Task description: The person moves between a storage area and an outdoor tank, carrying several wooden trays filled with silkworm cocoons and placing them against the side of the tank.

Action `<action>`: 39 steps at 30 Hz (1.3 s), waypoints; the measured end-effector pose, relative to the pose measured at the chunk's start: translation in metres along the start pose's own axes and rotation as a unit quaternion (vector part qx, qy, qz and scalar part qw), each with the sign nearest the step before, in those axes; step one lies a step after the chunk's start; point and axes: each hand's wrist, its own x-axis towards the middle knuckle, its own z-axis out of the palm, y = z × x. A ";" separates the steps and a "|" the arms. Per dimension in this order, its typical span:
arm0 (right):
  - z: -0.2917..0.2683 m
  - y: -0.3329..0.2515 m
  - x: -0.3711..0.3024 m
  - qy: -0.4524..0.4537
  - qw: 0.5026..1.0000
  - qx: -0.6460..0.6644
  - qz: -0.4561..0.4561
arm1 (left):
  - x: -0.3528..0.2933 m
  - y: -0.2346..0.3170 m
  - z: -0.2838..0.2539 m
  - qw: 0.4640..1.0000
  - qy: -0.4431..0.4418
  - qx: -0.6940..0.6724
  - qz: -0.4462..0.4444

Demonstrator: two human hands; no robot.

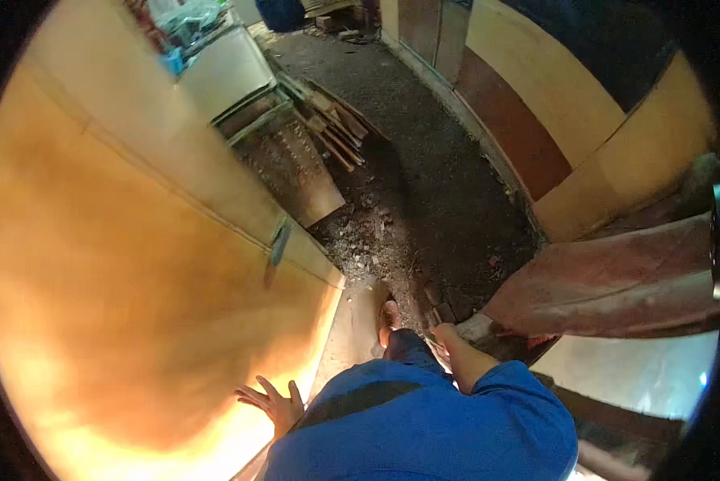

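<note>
My left hand (278,407) is spread, its fingers apart, against or just in front of a yellow-brown wooden door (135,280). I cannot tell whether the palm touches the panel. A metal handle (280,242) sticks out near the door's edge, well beyond that hand. My right hand (445,333) hangs low by my right leg, its fingers curled; a thin pale thing shows beside it, too small to name. One shoe (389,314) stands on the threshold below me.
Rubble (368,240) litters the dark floor ahead. Wooden strips (332,124) and a board (296,172) lie by a pale-topped cabinet (228,72) at the far left. Panelled cupboards (528,104) line the right side. A reddish-brown cloth (608,280) drapes at the near right.
</note>
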 end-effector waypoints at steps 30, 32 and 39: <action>-0.172 0.276 0.013 -0.004 0.372 0.920 0.125 | 0.498 0.322 0.275 0.878 -0.427 -0.190 -0.101; -0.215 0.312 0.024 -0.023 0.357 0.931 0.077 | 0.520 0.328 0.289 0.882 -0.414 -0.190 -0.118; -0.408 0.354 0.063 -0.024 0.433 0.884 0.172 | 0.581 0.340 0.311 0.860 -0.468 -0.128 -0.157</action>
